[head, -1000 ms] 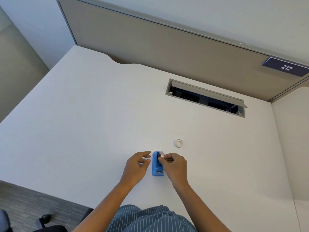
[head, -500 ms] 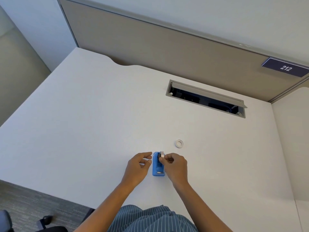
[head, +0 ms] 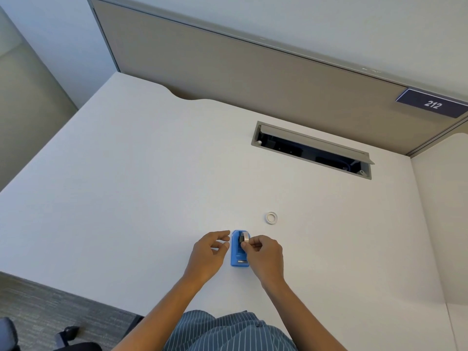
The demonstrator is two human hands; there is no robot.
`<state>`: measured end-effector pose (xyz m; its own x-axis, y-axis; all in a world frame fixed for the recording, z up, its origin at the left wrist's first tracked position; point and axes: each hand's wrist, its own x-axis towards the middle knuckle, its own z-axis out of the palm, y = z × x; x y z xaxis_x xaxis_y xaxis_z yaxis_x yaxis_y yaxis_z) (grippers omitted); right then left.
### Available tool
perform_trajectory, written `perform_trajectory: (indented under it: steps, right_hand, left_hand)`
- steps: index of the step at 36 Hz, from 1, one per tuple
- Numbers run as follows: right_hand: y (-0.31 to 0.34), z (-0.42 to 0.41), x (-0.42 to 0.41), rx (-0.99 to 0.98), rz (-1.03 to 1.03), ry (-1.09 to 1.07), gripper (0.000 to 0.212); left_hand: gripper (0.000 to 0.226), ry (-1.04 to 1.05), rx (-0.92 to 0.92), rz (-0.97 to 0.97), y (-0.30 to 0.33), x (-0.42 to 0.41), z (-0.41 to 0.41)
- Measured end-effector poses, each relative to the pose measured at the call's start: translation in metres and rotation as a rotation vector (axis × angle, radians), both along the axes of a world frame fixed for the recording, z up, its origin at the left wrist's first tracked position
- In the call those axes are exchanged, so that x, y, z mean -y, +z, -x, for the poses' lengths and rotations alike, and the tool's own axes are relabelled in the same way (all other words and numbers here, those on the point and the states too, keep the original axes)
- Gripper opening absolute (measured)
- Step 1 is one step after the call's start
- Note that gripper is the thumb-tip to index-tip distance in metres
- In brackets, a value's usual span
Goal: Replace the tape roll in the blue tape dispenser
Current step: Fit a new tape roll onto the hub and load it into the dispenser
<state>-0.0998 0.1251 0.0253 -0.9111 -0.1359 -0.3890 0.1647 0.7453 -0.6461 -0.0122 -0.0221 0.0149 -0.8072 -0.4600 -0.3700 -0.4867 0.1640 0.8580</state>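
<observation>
Head view: right hand (head: 263, 254) pinches tape roll (head: 244, 236) in blue dispenser (head: 236, 252)

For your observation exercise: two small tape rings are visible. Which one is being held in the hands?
The translucent tape ring over the blue plastic dispenser, pinched by the right hand; the white ring lies untouched on the desk.

— Desk (head: 126, 186)?
— White, plain. The slot (head: 312, 150) set in it has a grey frame and a black inside.
— Tape dispenser (head: 238, 254)?
— Blue, with a silver metal strip at its near end. The roll (head: 245, 236) in it is pale, whitish.
— Loose ring (head: 271, 218)?
— White.
— Partition (head: 228, 64)?
— Beige, grey-edged. Its sign (head: 431, 103) is dark navy, white "212".
— Clothing (head: 228, 333)?
— Blue with thin white stripes.
— Floor (head: 50, 305)?
— Mottled grey.
</observation>
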Motion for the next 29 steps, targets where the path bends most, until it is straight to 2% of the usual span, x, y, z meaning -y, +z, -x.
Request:
perform_trajectory:
  steps: [12,29]
  right_hand:
    - [0.003,-0.001,0.002,-0.013,-0.046,0.010,0.012]
    - [0.000,-0.001,-0.004,-0.046,0.100,0.045,0.029]
  left_hand:
    - [0.031,-0.011,-0.005,0.004,0.000,-0.001,-0.001]
    - [0.034,-0.079,-0.029,0.011,-0.001,-0.012,0.000]
